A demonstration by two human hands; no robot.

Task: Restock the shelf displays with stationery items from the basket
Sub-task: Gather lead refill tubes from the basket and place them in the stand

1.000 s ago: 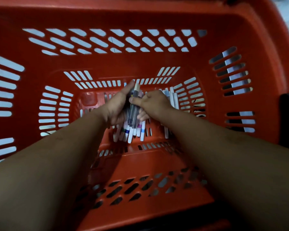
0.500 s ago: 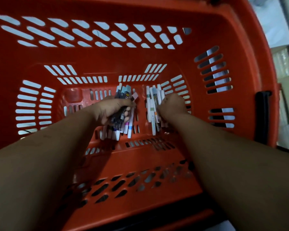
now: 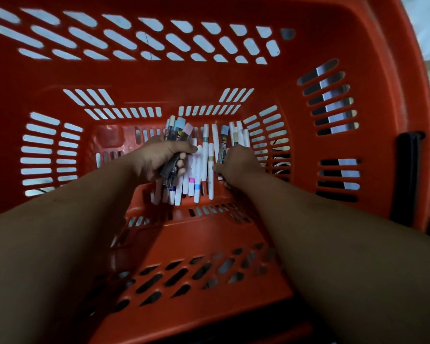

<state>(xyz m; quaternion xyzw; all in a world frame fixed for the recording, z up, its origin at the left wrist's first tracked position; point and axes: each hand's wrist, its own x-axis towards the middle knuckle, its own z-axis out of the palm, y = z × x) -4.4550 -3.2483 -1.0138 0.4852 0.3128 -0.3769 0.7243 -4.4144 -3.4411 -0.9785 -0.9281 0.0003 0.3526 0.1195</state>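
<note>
**Hands parted; right hand now working the loose stock**

Separated since a second ago, when both were closed on one bundle, the two hands now work apart on the floor of the orange basket [image 3: 209, 78]. The left hand [image 3: 159, 157] has its fingers and thumb curled round the bundle of pens [image 3: 176, 130], gripping it near mid-length, with capped ends fanning out above and below the fist. The right hand [image 3: 237, 166] is knuckles-up among the loose markers [image 3: 204, 155] just beside the bundle. Its fingertips are hidden beneath it, so I cannot tell whether it has closed on any.

**Location of stock.** All the stationery is still in the basket. Part of it is in the left hand and the rest lies roughly parallel on the slotted floor, between and around the two hands. No shelf is in view.

**Handling assessment.**
- The items appear light, rigid and smooth-barrelled.
- None looks fragile, though caps could pull off.
- A fistful is likely to slide lengthwise or splay if held loosely or near one end.
- The slots in the floor may catch the tips.

**Recommended hold.** Gather the loose pieces side by side and wrap the fingers round the middle of the barrels. Keep the ends level, and lift without tilting.
</note>
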